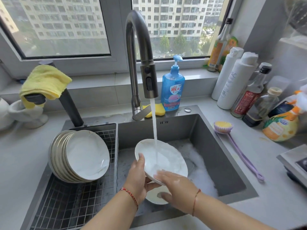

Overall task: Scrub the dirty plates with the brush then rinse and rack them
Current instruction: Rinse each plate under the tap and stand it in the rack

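Leaning rinsed plates (pixel 79 156) fill the rack (pixel 69 206).

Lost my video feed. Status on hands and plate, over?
Left hand grips plate by its rim under running water. Right hand flat on plate's near edge, rubbing. Brush idle on counter. Rack has room, nothing blocking.

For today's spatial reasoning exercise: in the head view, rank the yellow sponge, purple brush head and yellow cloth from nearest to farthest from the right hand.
From the right hand:
1. Yellow sponge, behind the faucet.
2. Purple brush head, right counter.
3. Yellow cloth, far left.
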A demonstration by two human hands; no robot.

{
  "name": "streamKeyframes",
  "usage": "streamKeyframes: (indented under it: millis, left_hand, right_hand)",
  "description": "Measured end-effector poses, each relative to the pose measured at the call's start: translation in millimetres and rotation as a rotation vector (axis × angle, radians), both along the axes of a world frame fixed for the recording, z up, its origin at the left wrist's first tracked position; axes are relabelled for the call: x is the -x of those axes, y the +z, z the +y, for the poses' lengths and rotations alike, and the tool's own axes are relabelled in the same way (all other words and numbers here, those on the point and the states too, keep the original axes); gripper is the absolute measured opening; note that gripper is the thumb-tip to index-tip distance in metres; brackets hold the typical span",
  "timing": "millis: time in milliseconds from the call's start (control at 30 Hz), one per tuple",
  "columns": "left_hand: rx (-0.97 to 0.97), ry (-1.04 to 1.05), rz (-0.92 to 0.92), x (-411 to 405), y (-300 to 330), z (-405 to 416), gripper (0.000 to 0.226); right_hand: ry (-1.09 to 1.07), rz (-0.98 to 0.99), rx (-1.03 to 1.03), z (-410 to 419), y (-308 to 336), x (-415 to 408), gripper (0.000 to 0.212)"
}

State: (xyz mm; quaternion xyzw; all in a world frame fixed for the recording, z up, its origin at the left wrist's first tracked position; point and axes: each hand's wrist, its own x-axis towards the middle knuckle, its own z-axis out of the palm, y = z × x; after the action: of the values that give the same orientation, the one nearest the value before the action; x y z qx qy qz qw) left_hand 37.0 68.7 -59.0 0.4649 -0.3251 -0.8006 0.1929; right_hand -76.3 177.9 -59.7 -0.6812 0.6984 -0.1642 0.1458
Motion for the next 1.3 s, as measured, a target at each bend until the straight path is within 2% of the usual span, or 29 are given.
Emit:
streamKeyframes:
  millis: [33, 100, 200, 300, 400, 500, 567, 700, 733, 900, 933, 1033, 1067, 1200, 1300]
  left_hand:
    - [0.014, -0.001, -0.009, 3.2, 2.6, 0.6, 0.053]
    - [0.041, -0.011, -0.019, 9.5, 9.6, 1.6, 0.041]
    - [0.074, -0.079, -0.01, 17.0, 17.5, 3.4, 0.03]
    - [0.224, -0.216, -0.094, 27.0, 14.1, 9.4, 0.034]
    - [0.525, -0.332, -0.307, 40.2, 5.4, 15.9, 0.06]
    - [0.65, -0.311, -0.396, 54.6, 6.2, 17.8, 0.059]
    - [0.675, -0.276, -0.412, 61.4, 9.9, 13.2, 0.058]
    - [0.578, -0.155, -0.336, 66.0, 18.6, -9.5, 0.025]
    - [0.55, -0.128, -0.311, 65.1, 20.0, -14.6, 0.025]
    - [0.383, -0.035, -0.299, 54.0, 6.0, -33.7, 0.066]
    - [0.334, -0.021, -0.295, 50.7, 0.2, -37.4, 0.074]
    - [0.207, -0.005, -0.255, 38.9, -21.5, -44.2, 0.1]
    - [0.168, -0.001, -0.231, 35.5, -23.9, -43.2, 0.099]
    - [0.187, -0.053, -0.199, 25.5, -8.6, -34.4, 0.06]
    - [0.16, -0.035, -0.227, 19.1, -8.8, -32.3, 0.036]
  right_hand:
    - [-0.036, -0.044, 0.079, -0.8, -7.2, 0.2, 0.035]
    - [-0.079, -0.091, 0.05, -2.1, -14.1, 2.2, 0.017]
    - [-0.217, -0.078, 0.053, -5.4, -7.2, 10.4, 0.016]
    - [-0.388, -0.358, -0.05, -6.1, -1.5, 21.4, 0.007]
    - [-0.484, -0.6, -0.102, -7.4, -1.9, 26.5, 0.012]
    - [-0.481, -0.674, -0.109, -7.3, -6.8, 30.5, 0.033]
    - [-0.468, -0.702, -0.113, -8.1, -4.8, 31.8, 0.03]
    - [-0.419, -0.805, -0.12, -3.3, 4.4, 34.1, 0.023]
    - [-0.413, -0.866, -0.115, -1.8, 6.7, 33.5, 0.022]
    - [-0.382, -1.18, -0.033, 3.0, 15.8, 36.1, 0.018]
    - [-0.382, -1.237, -0.008, 3.2, 16.6, 37.9, 0.022]
    - [-0.419, -1.391, 0.048, 0.0, 15.2, 45.9, 0.053]
    - [-0.422, -1.431, 0.058, -1.8, 14.8, 48.4, 0.06]
    - [-0.434, -1.601, 0.073, -10.0, 9.4, 54.1, 0.076]
    - [-0.469, -1.785, 0.101, -16.0, 1.8, 52.3, 0.072]
